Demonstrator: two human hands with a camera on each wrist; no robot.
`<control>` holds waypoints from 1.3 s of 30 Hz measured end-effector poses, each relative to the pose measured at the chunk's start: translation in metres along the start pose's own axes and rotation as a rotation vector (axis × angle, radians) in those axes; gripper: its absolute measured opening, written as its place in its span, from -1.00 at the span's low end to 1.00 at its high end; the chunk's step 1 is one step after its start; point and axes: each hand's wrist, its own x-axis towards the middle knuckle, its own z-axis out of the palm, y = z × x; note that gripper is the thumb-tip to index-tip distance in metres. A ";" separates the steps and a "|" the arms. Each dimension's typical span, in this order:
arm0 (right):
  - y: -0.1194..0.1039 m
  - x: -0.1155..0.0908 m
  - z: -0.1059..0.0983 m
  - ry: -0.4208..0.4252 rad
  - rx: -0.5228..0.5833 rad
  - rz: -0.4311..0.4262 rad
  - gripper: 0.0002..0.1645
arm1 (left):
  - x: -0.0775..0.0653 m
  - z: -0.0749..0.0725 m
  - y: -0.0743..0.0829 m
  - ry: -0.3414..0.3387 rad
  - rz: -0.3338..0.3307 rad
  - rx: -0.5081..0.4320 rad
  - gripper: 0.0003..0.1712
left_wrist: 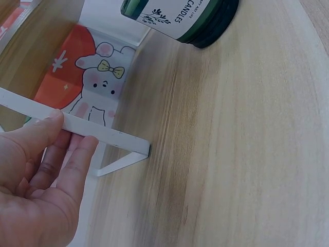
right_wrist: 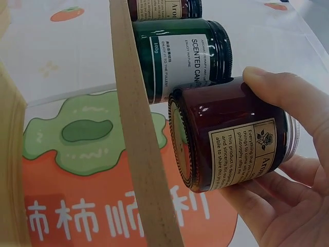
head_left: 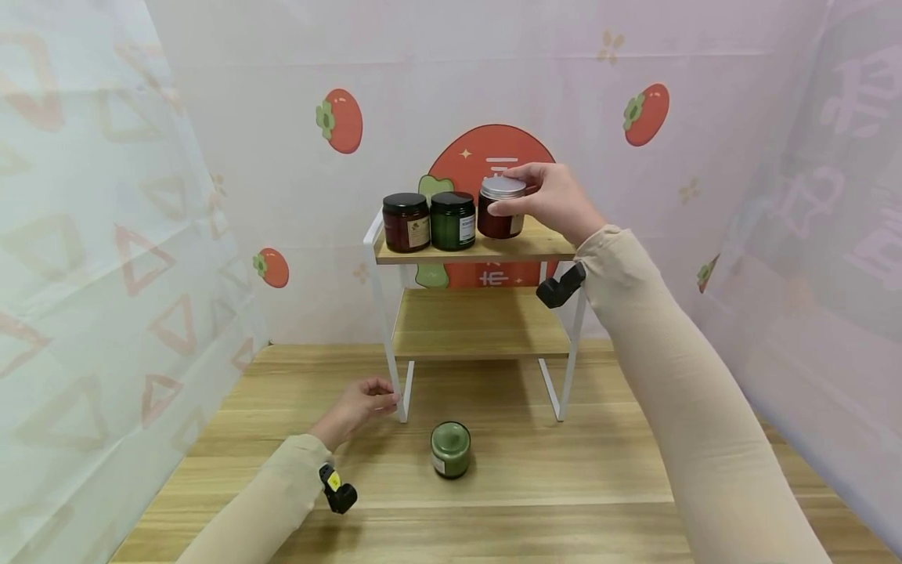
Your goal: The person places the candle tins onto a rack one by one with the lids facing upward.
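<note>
My right hand (head_left: pixel 553 200) grips a dark red-brown candle jar (right_wrist: pixel 231 139) with a silver lid, fingers and thumb around its upper part. The jar is slightly tilted at the top board of a two-tier rack (head_left: pixel 486 325); its base juts past the board's edge in the right wrist view. Beside it on that board stand a green candle jar (head_left: pixel 452 222) and a dark brown candle jar (head_left: pixel 406 223), both black-lidded. With my left hand (head_left: pixel 361 406) I pinch the rack's white front left leg (left_wrist: pixel 105 133) low down, between thumb and fingers.
A green glass candle jar (head_left: pixel 451 450) stands on the wooden table (head_left: pixel 550 486) in front of the rack. The rack's lower board (head_left: pixel 479 321) lies under the top one. Printed cloth walls (head_left: pixel 282 164) close in the back and both sides.
</note>
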 end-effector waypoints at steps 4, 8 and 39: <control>0.003 0.002 0.001 0.001 0.002 0.007 -0.22 | 0.000 0.000 0.000 0.003 -0.005 -0.012 -0.91; 0.005 0.003 0.002 -0.001 0.004 0.007 -0.23 | 0.000 0.000 0.000 -0.011 0.003 -0.019 -0.90; 0.014 0.004 0.009 -0.050 0.020 0.021 -0.20 | 0.001 -0.001 -0.001 -0.011 -0.011 -0.029 -0.88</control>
